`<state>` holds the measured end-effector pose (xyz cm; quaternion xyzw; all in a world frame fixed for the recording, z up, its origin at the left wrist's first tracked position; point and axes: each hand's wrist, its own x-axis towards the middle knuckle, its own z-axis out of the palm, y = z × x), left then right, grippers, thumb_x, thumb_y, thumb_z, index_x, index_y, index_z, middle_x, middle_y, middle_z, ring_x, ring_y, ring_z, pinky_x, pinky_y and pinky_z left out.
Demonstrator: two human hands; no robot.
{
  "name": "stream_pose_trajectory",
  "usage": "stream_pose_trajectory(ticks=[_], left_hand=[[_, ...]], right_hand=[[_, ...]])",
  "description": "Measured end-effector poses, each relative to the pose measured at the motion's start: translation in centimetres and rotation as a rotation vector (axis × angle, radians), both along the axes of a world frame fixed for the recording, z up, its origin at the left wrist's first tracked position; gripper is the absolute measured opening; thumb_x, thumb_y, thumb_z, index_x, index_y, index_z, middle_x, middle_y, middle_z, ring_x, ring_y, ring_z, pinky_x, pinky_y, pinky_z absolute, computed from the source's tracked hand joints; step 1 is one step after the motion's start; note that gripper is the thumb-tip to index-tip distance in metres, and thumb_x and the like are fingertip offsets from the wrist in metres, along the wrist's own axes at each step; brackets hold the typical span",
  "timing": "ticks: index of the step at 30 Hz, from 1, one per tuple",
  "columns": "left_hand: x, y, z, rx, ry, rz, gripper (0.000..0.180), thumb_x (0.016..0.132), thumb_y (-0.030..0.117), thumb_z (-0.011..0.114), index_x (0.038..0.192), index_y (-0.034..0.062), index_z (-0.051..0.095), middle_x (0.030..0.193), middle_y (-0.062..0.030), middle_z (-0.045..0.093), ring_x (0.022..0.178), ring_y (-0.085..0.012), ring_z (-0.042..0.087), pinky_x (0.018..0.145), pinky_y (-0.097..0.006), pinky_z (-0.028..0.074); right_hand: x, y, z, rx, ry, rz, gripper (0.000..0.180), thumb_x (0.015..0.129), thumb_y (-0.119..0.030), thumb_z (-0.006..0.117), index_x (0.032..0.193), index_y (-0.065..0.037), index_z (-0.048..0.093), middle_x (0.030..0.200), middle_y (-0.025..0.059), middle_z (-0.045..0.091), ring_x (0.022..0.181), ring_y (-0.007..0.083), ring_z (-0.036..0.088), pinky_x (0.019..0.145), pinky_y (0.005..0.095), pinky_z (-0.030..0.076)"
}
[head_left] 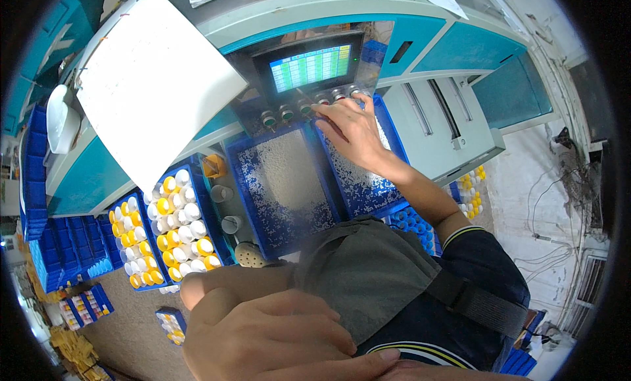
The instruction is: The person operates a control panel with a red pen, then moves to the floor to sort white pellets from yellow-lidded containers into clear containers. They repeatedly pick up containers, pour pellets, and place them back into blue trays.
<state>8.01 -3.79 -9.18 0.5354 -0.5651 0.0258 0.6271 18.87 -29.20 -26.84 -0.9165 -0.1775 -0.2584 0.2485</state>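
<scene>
Below the green screen [309, 67], my right hand [351, 128] presses fingertips to the round buttons [303, 109], grip open, empty; my left hand [276, 335] rests open near my lap.

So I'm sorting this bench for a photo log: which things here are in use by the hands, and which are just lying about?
In use:
right hand reaching the row of round push buttons
small green-lit screen
blue tray of white granules under that hand

Lying about:
white paper sheet
blue racks of yellow and white capped bottles
left hand, resting low, holding nothing
</scene>
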Motion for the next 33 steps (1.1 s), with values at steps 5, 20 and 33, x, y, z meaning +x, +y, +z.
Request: stream_pose_trajectory(ticks=[5, 20, 33], left_hand=[[-0.6, -0.2, 0.4, -0.016, 0.094, 0.056, 0.049, 0.092, 0.041, 0.064, 0.106, -0.0042, 0.076, 0.078, -0.0107, 0.07, 0.072, -0.0228, 0.064, 0.071, -0.035, 0.051], [-0.8, -0.6, 0.4, -0.029, 0.11, 0.032, 0.042, 0.086, 0.032, 0.07, 0.105, -0.0049, 0.076, 0.078, -0.0107, 0.07, 0.07, -0.022, 0.064, 0.07, -0.034, 0.051], [-0.4, -0.4, -0.3, -0.009, 0.026, -0.015, 0.047, 0.086, 0.038, 0.069, 0.103, -0.0049, 0.076, 0.078, -0.0106, 0.07, 0.07, -0.0221, 0.065, 0.071, -0.035, 0.052]], right_hand=[[0.1, -0.1, 0.0, 0.003, -0.003, 0.004, 0.029, 0.088, -0.015, 0.076, 0.116, -0.009, 0.072, 0.087, 0.002, 0.071, 0.089, 0.0191, 0.065, 0.101, 0.0475, 0.033], [-0.1, -0.4, 0.0, 0.015, -0.025, -0.012, 0.028, 0.088, -0.015, 0.076, 0.115, -0.009, 0.072, 0.088, 0.0023, 0.071, 0.088, 0.0195, 0.065, 0.102, 0.0492, 0.033], [-0.5, -2.2, -0.1, -0.032, -0.015, -0.072, 0.028, 0.09, -0.017, 0.074, 0.117, -0.009, 0.071, 0.096, 0.005, 0.073, 0.096, 0.0224, 0.065, 0.104, 0.0519, 0.03]])
